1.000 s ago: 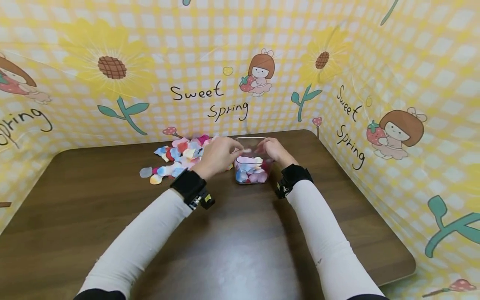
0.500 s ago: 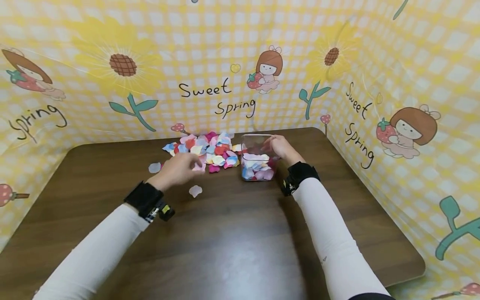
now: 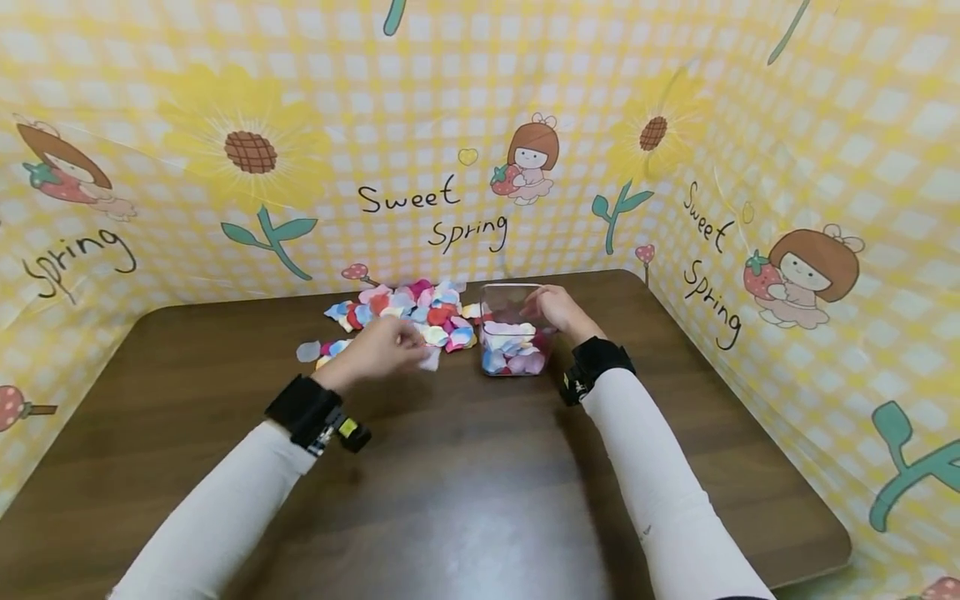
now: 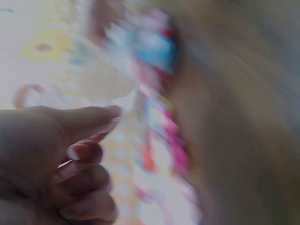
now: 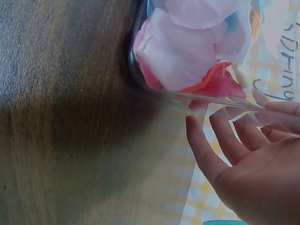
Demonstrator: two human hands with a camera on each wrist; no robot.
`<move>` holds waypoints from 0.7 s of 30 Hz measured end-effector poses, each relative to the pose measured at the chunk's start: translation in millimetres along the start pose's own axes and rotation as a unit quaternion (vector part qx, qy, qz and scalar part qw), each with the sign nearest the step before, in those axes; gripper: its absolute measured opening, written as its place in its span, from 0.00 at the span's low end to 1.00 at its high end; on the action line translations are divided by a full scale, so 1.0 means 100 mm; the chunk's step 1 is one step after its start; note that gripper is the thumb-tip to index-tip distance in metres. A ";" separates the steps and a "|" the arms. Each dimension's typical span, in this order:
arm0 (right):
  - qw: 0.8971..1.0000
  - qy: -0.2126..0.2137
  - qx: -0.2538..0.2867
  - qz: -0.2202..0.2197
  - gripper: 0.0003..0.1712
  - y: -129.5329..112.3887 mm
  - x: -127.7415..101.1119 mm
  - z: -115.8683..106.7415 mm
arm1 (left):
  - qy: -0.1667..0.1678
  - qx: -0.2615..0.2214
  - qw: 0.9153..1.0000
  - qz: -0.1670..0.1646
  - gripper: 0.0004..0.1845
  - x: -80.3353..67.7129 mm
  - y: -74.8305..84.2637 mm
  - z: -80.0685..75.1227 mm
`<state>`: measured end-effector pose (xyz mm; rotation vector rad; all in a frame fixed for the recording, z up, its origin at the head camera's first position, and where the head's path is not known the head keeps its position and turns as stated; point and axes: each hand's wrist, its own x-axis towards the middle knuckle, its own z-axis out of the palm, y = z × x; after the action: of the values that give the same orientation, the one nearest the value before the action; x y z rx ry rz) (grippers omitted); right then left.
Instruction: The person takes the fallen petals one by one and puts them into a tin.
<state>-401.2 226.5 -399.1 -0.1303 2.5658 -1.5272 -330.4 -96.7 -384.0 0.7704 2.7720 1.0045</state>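
Note:
My left hand [image 3: 384, 346] pinches a pale petal [image 3: 431, 358] between thumb and fingertips, just in front of a heap of colourful artificial petals [image 3: 442, 315]. In the left wrist view the same petal [image 4: 126, 101] shows white and blurred at the thumb tip. A clear plastic box [image 3: 510, 289], upright and partly filled with pink, white, blue and red petals [image 3: 513, 358], stands right of the heap. At the box's right side, my right hand [image 3: 561, 311] holds its wall. In the right wrist view the fingers [image 5: 229, 140] lie along that wall, lightly bent.
A brown wooden table [image 3: 450, 500] bears everything. Behind it and to the right hangs a yellow checked cloth [image 3: 390, 108] with printed flowers and figures. A translucent petal [image 3: 308, 352] lies apart at the heap's left end.
My left hand moved from the box down left to the petals, then came back slightly right with a petal in its fingers. The right hand has stayed at the box.

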 end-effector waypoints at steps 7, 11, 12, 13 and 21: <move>1.000 -0.001 0.013 0.013 0.32 0.01 0.00 0.04 | 0.074 -0.040 0.996 0.043 0.07 0.55 0.71 0.17; 0.999 -0.008 0.025 0.030 0.31 0.02 0.01 0.09 | 0.068 -0.032 0.997 0.033 0.08 0.67 0.74 0.34; 0.999 -0.009 0.024 0.029 0.31 0.02 0.02 0.09 | 0.072 -0.029 0.997 0.031 0.08 0.68 0.73 0.36; 0.999 -0.008 0.024 0.028 0.30 0.02 0.03 0.10 | 0.079 -0.025 0.996 0.030 0.09 0.67 0.70 0.36; 1.000 0.001 0.020 0.021 0.30 0.02 0.04 -0.01 | 0.114 0.019 0.993 -0.012 0.18 0.30 0.07 -0.14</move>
<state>-405.1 227.4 -401.0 -0.0700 2.5213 -1.5623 -357.0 -85.3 -366.3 0.6639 2.9919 1.1044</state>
